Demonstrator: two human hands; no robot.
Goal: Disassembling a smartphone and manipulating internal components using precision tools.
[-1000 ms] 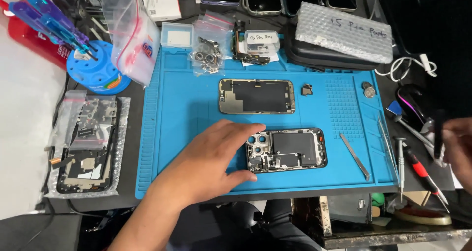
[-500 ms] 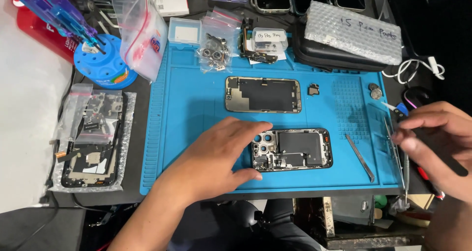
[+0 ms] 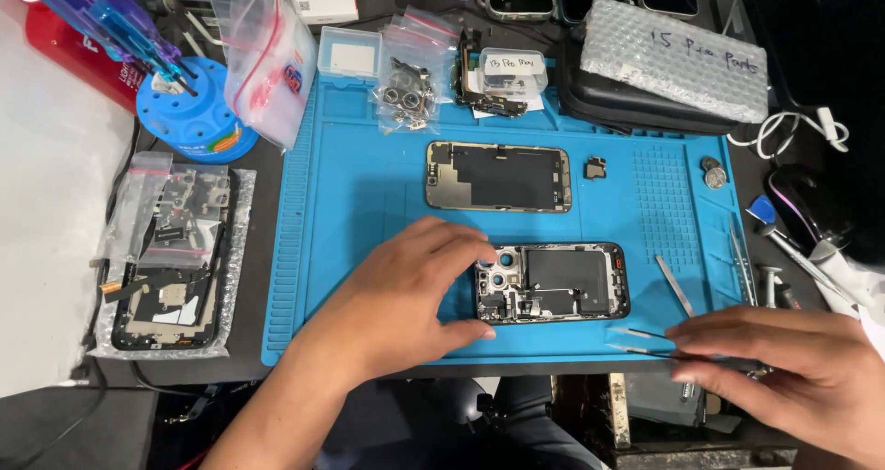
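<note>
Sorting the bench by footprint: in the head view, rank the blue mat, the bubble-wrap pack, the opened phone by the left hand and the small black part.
1. Blue mat
2. Bubble-wrap pack
3. Opened phone, nearer the camera, so unsure against the pack
4. Small black part

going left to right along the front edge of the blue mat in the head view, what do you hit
bagged phone frame → left hand → opened phone with black rim → metal spudger → right hand, its fingertips at the tweezers near the mat's front edge.
</note>
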